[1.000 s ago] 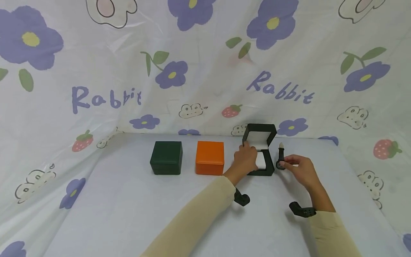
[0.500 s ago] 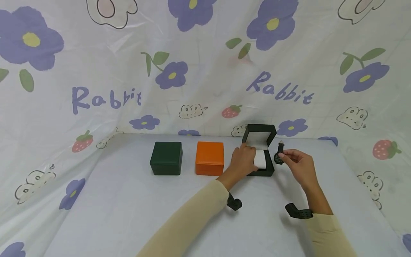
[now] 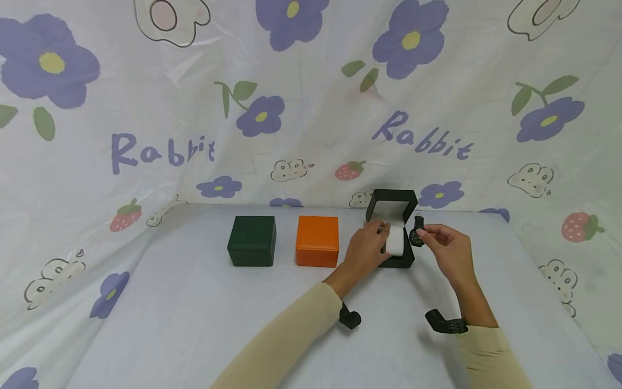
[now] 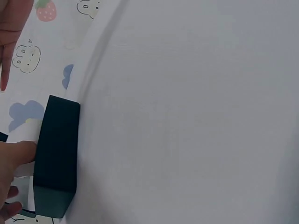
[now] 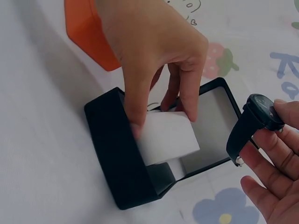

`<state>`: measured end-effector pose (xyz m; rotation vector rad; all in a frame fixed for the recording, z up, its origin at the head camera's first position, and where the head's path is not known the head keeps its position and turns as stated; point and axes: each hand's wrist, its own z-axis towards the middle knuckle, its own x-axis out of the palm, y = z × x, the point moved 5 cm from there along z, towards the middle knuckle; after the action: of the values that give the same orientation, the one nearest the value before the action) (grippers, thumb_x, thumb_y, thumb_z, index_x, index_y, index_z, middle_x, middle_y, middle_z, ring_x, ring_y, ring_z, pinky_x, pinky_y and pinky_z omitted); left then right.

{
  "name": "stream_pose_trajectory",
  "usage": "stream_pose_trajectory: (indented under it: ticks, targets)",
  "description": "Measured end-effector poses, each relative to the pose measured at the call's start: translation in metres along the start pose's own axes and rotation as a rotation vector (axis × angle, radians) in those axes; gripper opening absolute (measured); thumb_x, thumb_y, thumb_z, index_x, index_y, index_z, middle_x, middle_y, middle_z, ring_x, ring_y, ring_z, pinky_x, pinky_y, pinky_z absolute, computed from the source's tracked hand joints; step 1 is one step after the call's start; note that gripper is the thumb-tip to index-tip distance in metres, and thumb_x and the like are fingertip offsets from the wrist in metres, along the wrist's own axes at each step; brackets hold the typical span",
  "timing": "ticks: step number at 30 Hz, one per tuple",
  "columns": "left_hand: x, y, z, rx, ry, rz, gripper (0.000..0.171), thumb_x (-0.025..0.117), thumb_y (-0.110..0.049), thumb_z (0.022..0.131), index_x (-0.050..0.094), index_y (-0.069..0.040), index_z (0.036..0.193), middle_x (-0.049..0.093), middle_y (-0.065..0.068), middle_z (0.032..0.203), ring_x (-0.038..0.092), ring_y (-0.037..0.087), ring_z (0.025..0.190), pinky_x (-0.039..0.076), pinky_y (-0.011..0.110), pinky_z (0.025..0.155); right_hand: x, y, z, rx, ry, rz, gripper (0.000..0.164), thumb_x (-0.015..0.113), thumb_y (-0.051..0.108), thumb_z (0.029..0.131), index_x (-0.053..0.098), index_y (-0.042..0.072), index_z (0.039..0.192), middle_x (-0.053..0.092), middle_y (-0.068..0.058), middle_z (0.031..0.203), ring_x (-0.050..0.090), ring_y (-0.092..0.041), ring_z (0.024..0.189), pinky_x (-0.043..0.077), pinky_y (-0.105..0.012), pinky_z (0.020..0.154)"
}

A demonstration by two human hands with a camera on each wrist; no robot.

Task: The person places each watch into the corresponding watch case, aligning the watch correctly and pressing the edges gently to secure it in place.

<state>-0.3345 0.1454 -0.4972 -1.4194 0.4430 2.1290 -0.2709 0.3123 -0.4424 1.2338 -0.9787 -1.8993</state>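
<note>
Head view: double pinch
left hand (image 3: 365, 247) grips cushion (image 3: 396, 242); just right of it, right hand (image 3: 450, 253) pinches watch (image 3: 415, 238), strap (image 3: 419, 222) pointing away

- Three boxes, centre to right of the head view: one green box (image 3: 251, 241), one orange box (image 3: 317, 241), one black box (image 3: 399, 262)
- One black wristwatch (image 3: 416, 236), right of centre
- One white cushion (image 3: 396, 243)
- Two hands: left hand (image 3: 365, 247), right hand (image 3: 449, 251)
- Two wrist cameras (image 3: 350, 317) (image 3: 446, 323), lower right
- Three printed strawberries (image 3: 126, 217) (image 3: 349, 172) (image 3: 577, 226)
</note>
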Motion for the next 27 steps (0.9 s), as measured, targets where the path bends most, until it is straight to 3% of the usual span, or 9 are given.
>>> stream_pose_trajectory:
  ticks: [4,8,11,18,27]
  targets:
    - [0.0,-0.003,-0.005,0.046,-0.07,-0.02,0.078,0.084,-0.045,0.082,0.055,-0.014,0.147,0.055,0.003,0.141,0.058,0.014,0.123,0.051,0.025,0.1,0.001,0.001,0.0,-0.005,0.002,0.008,0.034,0.074,0.031,0.095,0.075,0.002,0.113,0.072,0.015,0.089,0.065,0.001,0.085,0.05,-0.014,0.073]
    - [-0.001,-0.005,-0.008,0.054,-0.121,-0.124,0.077,0.085,-0.037,0.083,0.052,-0.014,0.149,0.051,0.003,0.144,0.061,0.013,0.116,0.053,0.023,0.096,0.001,0.002,0.001,-0.005,-0.002,0.018,0.034,0.074,0.031,0.095,0.075,0.002,0.113,0.072,0.016,0.089,0.065,0.002,0.085,0.05,-0.014,0.072]
    - [-0.003,-0.003,-0.009,0.035,-0.137,-0.278,0.078,0.085,-0.03,0.084,0.05,-0.014,0.151,0.046,0.005,0.147,0.062,0.012,0.114,0.054,0.02,0.092,0.0,0.004,0.001,-0.009,-0.007,0.03,0.033,0.074,0.03,0.095,0.075,0.002,0.114,0.072,0.015,0.092,0.065,0.002,0.087,0.051,-0.013,0.074]
    - [-0.011,0.005,-0.013,-0.036,-0.169,-0.743,0.082,0.086,-0.012,0.082,0.046,-0.012,0.153,0.042,0.006,0.147,0.058,0.013,0.122,0.05,0.013,0.095,0.0,0.01,0.001,0.019,-0.005,0.046,0.038,0.072,0.034,0.096,0.074,0.002,0.116,0.072,0.015,0.096,0.064,-0.001,0.093,0.05,-0.013,0.081]
    - [-0.032,0.014,-0.024,-0.161,-0.179,-1.109,0.083,0.086,-0.005,0.079,0.047,-0.012,0.153,0.043,0.01,0.147,0.055,0.021,0.127,0.057,0.018,0.081,0.001,0.014,0.0,-0.002,-0.008,0.168,0.039,0.069,0.029,0.099,0.07,-0.005,0.118,0.071,0.013,0.095,0.069,-0.002,0.086,0.056,-0.014,0.079]
